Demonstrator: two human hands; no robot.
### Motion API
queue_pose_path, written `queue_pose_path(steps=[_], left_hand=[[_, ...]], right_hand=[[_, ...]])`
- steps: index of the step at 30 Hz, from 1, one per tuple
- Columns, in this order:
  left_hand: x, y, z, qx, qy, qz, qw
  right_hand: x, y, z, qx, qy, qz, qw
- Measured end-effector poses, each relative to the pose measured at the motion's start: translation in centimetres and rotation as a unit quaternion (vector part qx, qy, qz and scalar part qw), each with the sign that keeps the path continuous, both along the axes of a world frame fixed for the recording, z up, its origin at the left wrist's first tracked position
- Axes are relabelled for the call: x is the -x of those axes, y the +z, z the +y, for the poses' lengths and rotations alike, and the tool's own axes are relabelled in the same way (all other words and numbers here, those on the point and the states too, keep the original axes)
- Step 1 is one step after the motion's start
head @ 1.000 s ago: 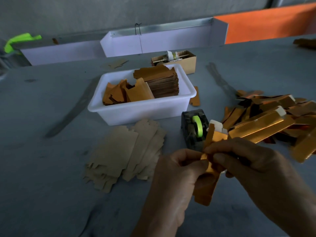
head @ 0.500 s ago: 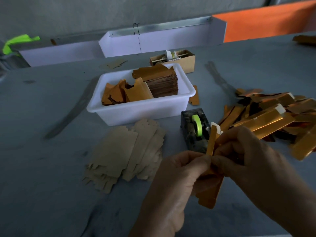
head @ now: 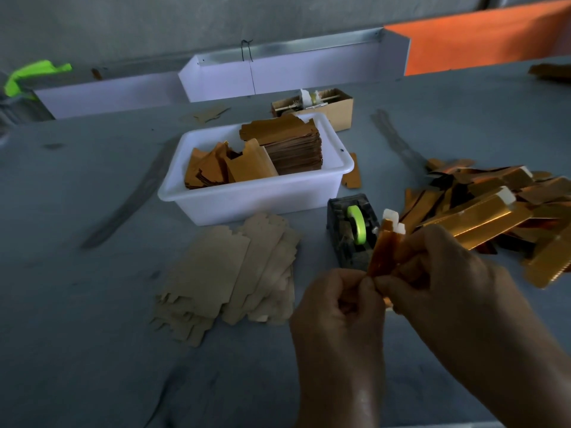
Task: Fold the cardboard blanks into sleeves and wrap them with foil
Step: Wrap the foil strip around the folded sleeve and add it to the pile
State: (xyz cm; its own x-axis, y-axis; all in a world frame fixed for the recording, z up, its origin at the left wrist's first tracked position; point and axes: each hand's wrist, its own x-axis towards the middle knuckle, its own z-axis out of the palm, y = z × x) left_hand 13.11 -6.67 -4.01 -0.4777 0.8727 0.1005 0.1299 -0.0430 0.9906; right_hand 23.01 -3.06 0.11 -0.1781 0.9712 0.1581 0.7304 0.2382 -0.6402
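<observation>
A person stands at a grey tabletop, both hands raised just above it. The left hand and right hand meet fingertip to fingertip, each pinching the lower end of a narrow gold foil-covered sleeve that stands nearly upright between them, its white cardboard tip showing at the top. Just behind it sits a dark tape dispenser with a green roll. Flat brown cardboard blanks lie fanned out to the left; a white tub holds more. Finished gold sleeves are heaped on the right. The sleeve looks light, thin and easily creased, its foil probably slippery, so gripping along the folded edges seems safest.
</observation>
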Motion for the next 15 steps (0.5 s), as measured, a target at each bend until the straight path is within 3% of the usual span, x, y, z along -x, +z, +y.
queue_pose_path(steps=[3,6,10,15], left_hand=[[0.0,-0.5,-0.1,-0.017,0.026,0.02,0.999],[0.5,0.0,0.0,-0.021,0.015,-0.013,1.0],[1.0,0.9,0.2,-0.004,-0.036,-0.072,0.997],[1.9,0.7,0.1,0.013,-0.056,-0.029,0.998]], right_hand=[[0.0,-0.4,0.2,0.028,-0.009,-0.004,1.0],[-0.3,-0.5,0.3,0.018,-0.017,0.006,1.0],[-0.1,-0.5,0.3,0.069,0.009,0.119,0.99],[0.7,-1.0,0.4,0.138,0.023,0.259,0.956]])
